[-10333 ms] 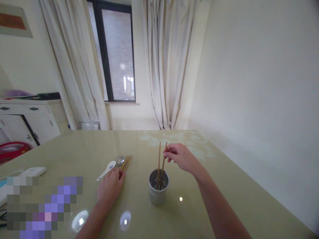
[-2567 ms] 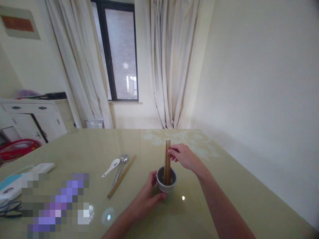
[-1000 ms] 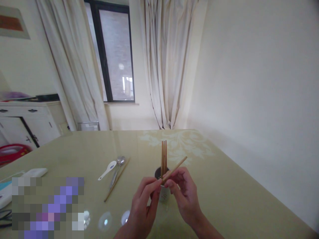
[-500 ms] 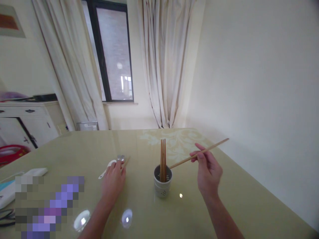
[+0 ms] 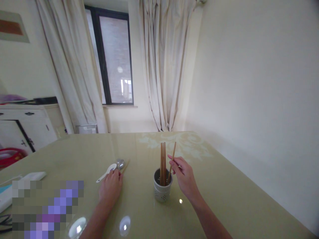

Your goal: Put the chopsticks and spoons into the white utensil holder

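A small white perforated holder (image 5: 162, 191) stands on the table with several wooden chopsticks (image 5: 162, 162) upright in it. My right hand (image 5: 184, 178) pinches one more chopstick (image 5: 172, 159), whose lower end is inside the holder. My left hand (image 5: 110, 188) lies on the table to the left, over the near end of a chopstick (image 5: 125, 164) and the handle of a metal spoon (image 5: 120, 163). Its fingers are curled down; what they grip is hidden. A white ceramic spoon (image 5: 106, 173) lies just beside it.
The glossy green table (image 5: 224, 186) reaches a white wall on the right. White devices (image 5: 27, 177) and a blurred patch lie at the left. A white cabinet (image 5: 27, 124), a red item (image 5: 8, 156) and curtains stand behind.
My right hand swung its chopstick from nearly level to upright and lowered its end into the holder. My left hand stays on the utensils at the left.
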Demonstrator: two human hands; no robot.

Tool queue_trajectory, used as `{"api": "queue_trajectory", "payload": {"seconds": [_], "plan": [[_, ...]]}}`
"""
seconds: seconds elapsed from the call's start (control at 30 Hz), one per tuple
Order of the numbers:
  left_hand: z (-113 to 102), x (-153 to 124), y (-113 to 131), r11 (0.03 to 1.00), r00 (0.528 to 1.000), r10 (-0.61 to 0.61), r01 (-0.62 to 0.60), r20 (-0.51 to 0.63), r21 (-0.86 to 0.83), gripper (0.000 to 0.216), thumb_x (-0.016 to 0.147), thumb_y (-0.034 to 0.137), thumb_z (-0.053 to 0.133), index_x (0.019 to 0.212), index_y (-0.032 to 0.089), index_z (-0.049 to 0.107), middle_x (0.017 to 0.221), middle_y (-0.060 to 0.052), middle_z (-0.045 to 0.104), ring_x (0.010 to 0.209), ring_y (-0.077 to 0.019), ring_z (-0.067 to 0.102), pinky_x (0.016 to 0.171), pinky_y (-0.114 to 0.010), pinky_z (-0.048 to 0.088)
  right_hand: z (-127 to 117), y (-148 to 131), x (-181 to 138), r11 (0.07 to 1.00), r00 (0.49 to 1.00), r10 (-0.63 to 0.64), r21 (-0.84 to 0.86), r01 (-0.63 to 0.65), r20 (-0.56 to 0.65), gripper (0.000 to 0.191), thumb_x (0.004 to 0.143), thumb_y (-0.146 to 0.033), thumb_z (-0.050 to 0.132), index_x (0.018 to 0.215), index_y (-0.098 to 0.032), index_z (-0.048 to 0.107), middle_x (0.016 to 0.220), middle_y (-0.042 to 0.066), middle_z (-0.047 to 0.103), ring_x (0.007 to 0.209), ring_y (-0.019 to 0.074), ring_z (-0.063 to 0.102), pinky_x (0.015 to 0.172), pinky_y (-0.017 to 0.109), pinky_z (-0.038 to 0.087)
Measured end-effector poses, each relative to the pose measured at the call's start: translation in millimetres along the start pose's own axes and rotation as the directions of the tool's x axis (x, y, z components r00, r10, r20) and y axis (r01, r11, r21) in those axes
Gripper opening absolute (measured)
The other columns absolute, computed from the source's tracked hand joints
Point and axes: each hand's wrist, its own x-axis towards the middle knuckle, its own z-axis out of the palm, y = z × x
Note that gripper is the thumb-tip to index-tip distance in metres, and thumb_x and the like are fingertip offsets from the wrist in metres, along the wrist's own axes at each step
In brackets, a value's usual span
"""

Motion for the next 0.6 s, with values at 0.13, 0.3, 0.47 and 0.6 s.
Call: {"api": "queue_trajectory", "payload": {"seconds": [0.13, 0.3, 0.47, 0.6], "plan": [[-5, -3, 5, 1.000, 0.999, -0.007, 0.006, -0.043, -0.017, 0.036, 0.104, 0.022, 0.039, 0.096, 0.018, 0.074, 0.105, -0.015, 0.080, 0.102, -0.0292, 0.076, 0.089, -0.037, 0.055, 4, 8, -1, 0.999, 0.999, 0.036, -0.030, -0.036, 0.002, 0.051, 0.095, -0.061, 0.069, 0.113, -0.017, 0.085, 0.084, 0.006, 0.071, 0.066, 0.0195, 0.065, 0.060, 0.031, 0.055], [-17, -4, 13, 0.958, 0.992, -0.045, 0.010, -0.118, -0.287, 0.030, 0.099, 0.031, 0.044, 0.092, 0.021, 0.071, 0.099, -0.013, 0.080, 0.098, -0.0296, 0.075, 0.088, -0.040, 0.056, 7, 8, -3, 0.993, 0.996, 0.082, -0.080, -0.083, -0.021, 0.055, 0.089, -0.069, 0.074, 0.103, -0.016, 0.083, 0.083, 0.011, 0.081, 0.073, 0.0260, 0.073, 0.067, 0.036, 0.058], [-35, -1, 26, 0.592, 0.977, -0.155, -0.027, -0.147, -0.806, 0.047, 0.091, 0.063, 0.057, 0.100, 0.021, 0.074, 0.084, -0.006, 0.078, 0.074, -0.0247, 0.073, 0.071, -0.037, 0.058, 8, 8, -5, 0.993, 0.997, 0.081, -0.090, -0.082, -0.017, 0.057, 0.091, -0.072, 0.069, 0.099, -0.018, 0.085, 0.086, 0.012, 0.084, 0.072, 0.0267, 0.074, 0.063, 0.035, 0.056], [-64, -4, 50, 0.181, 0.966, -0.241, -0.051, -0.095, -0.982, 0.059, 0.081, 0.069, 0.075, 0.112, 0.018, 0.075, 0.089, -0.005, 0.078, 0.081, -0.0207, 0.073, 0.077, -0.033, 0.060, 9, 11, -7, 0.995, 0.997, 0.074, -0.067, -0.075, -0.024, 0.058, 0.093, -0.072, 0.068, 0.103, -0.018, 0.087, 0.096, 0.014, 0.085, 0.080, 0.0288, 0.077, 0.066, 0.036, 0.058]]}}
